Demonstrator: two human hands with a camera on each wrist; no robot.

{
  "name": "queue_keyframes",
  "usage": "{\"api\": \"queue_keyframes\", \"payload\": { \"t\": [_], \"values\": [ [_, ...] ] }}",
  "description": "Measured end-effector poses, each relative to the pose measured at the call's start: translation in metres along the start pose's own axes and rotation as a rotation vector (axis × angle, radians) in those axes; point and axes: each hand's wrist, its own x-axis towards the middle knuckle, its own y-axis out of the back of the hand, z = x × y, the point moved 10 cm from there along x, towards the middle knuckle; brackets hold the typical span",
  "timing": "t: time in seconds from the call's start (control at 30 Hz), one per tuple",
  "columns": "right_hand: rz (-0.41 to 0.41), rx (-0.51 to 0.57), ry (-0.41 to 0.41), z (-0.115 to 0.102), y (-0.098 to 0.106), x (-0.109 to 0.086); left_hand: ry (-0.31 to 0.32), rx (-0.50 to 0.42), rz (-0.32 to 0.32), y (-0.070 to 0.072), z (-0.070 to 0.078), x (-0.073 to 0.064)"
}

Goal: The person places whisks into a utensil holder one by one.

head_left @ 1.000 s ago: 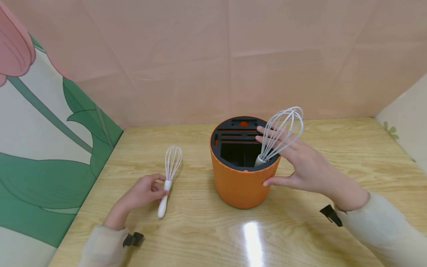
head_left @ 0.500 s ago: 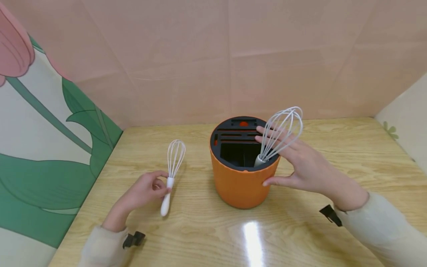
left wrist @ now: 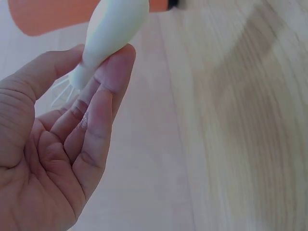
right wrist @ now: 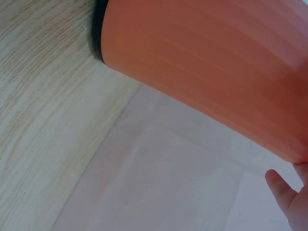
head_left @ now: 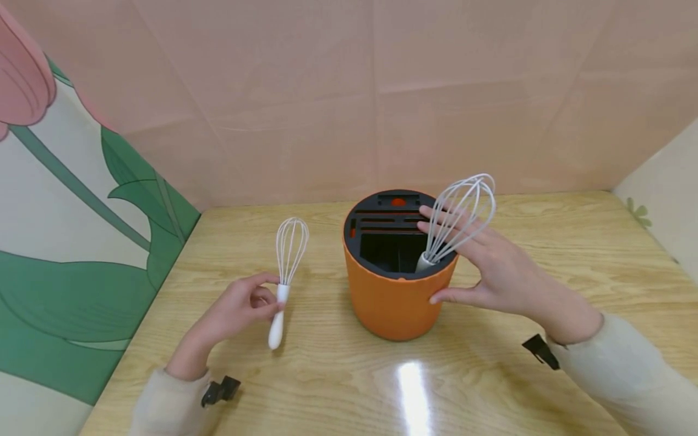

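Observation:
A small white whisk [head_left: 283, 293] hangs tilted in my left hand [head_left: 234, 309], thumb and fingertips pinching its handle, wire loops pointing up and away. Seen from the left wrist, the whisk's rounded handle end [left wrist: 118, 26] points at the camera. Right of it stands an orange utensil holder [head_left: 389, 309] with a black slotted top. A larger whisk [head_left: 425, 262] stands handle-down in its big front compartment, leaning right. My right hand [head_left: 507, 275] rests on the holder's right side, thumb on the wall, fingers stretched over the rim behind the larger whisk's wires.
The light wood table [head_left: 338, 387] carries the holder and meets a pinkish covered wall [head_left: 294, 121] behind. A panel with painted green leaves [head_left: 60, 297] borders the left side, and a pale wall [head_left: 665, 188] the right.
My left hand has raised the small whisk and shifted it slightly to the right, its loops moving farther away. The right hand, the holder and the larger whisk have stayed put.

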Motion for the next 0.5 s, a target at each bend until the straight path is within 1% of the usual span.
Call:
{"api": "queue_keyframes", "payload": {
  "t": [0.27,0.37,0.5],
  "values": [
    [-0.007,0.0,-0.01,0.001,0.0,-0.001,-0.054,0.0,0.032,0.001,0.018,-0.002],
    [-0.016,-0.001,-0.018,0.002,0.0,-0.001,-0.079,-0.016,0.044,0.001,0.024,-0.002],
    [-0.013,-0.003,-0.006,0.001,0.0,0.0,-0.113,-0.039,0.052,0.001,0.032,-0.002]
  ]
}}
